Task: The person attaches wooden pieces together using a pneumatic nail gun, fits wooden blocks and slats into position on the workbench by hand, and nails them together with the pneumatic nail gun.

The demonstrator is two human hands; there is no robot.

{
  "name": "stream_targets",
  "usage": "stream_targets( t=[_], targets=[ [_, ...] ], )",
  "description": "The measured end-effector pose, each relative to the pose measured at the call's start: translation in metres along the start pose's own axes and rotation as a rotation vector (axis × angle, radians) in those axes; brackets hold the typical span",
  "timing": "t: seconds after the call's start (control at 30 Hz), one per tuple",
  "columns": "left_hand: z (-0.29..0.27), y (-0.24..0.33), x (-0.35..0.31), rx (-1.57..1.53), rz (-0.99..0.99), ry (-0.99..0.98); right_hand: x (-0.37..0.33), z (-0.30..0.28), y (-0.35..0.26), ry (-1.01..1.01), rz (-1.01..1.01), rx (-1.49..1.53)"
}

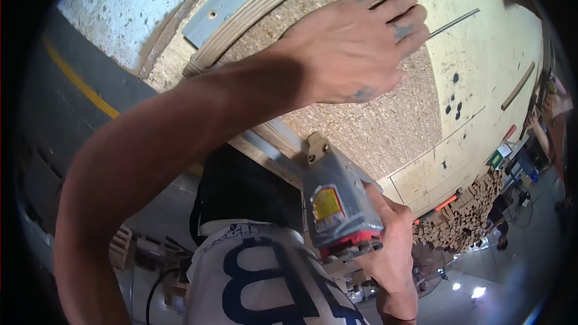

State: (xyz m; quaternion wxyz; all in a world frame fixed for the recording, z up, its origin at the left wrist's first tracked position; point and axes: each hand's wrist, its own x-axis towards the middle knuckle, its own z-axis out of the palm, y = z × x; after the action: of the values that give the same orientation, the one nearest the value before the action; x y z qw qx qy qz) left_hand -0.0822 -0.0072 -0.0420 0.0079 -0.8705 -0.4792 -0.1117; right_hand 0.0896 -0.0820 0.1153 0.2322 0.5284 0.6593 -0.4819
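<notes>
My left hand (355, 42) lies palm down on a chipboard panel (391, 132), its fingers stretched out and slightly bent with nothing held. In my right hand (391, 241) is a grey and red nail gun or stapler (349, 204) with a yellow label; its handle is mostly hidden behind its body. The tool's nose is at a wooden strip with a grey face (271, 156) along the panel's near edge. At the panel's far left edge runs a curved layered plywood strip (265, 21) with a grey, holed face.
The panel lies on a pale worktable (481, 54) with dark spots. A loose wooden stick (518, 87) lies toward its right. Beyond stands a big stack of wood blocks (463, 216). Another person's hands (554, 105) show at the far right. A yellow line (81, 78) crosses the floor.
</notes>
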Motion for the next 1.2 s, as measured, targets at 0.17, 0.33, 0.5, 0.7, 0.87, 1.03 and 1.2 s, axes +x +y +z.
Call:
stream_targets(
  t=[0.17,0.33,0.5,0.7,0.87,1.03,1.2],
  targets=[
    [0.008,0.0,0.01,-0.144,-0.019,0.089,-0.052,0.017,0.028,0.394,0.092,0.336],
    [-0.002,0.002,0.017,-0.254,-0.006,-0.063,-0.087,0.049,0.09,0.642,0.275,0.231],
    [-0.008,0.005,0.02,-0.199,0.05,-0.063,-0.108,0.066,0.155,0.677,0.53,0.252],
    [-0.022,0.009,0.022,-0.193,0.018,-0.109,-0.09,0.074,0.247,0.962,0.541,-0.018],
    [-0.034,0.005,0.03,-0.281,0.048,-0.175,-0.084,0.089,0.263,0.944,0.578,0.045],
    [-0.036,0.005,0.006,-0.288,-0.204,-0.1,-0.057,0.103,0.212,1.252,0.462,0.248],
    [-0.038,0.016,-0.001,-0.23,-0.226,-0.17,0.015,0.085,0.15,1.256,0.111,0.577]
  ],
)
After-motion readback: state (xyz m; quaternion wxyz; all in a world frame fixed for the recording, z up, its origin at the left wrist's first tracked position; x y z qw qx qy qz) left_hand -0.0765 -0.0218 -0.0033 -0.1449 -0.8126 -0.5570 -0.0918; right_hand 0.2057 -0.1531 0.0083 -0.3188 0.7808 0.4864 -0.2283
